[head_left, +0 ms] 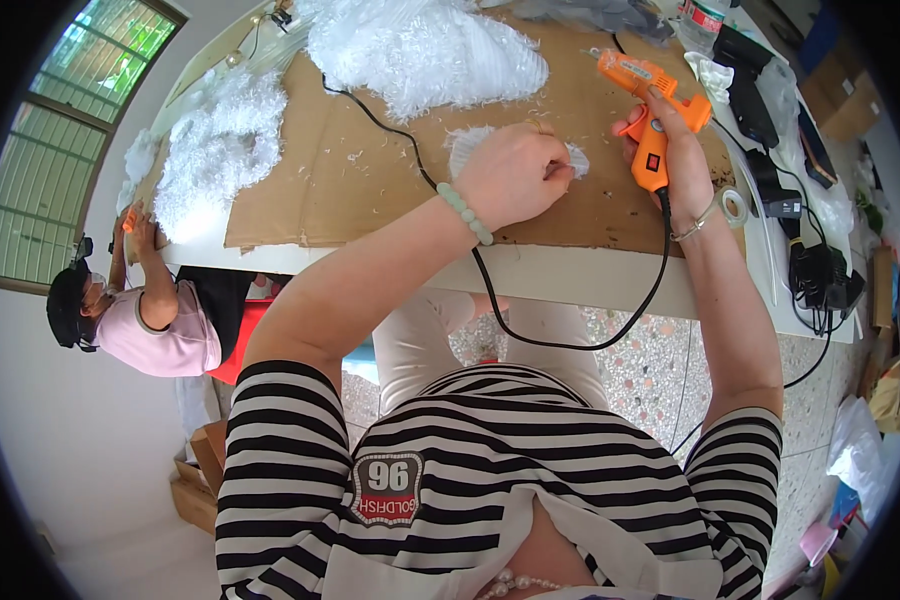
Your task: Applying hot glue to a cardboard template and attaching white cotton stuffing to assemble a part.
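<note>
Cardboard sheet (pixel 370 170) underlies left hand (pixel 515 172) fingers pinching white fluff (pixel 470 145); right hand (pixel 675 150) fingers grip orange glue gun (pixel 650 90).

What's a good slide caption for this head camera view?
Right hand grips an orange glue gun beside a white feathery piece pressed by the left hand on a cardboard sheet.
</note>
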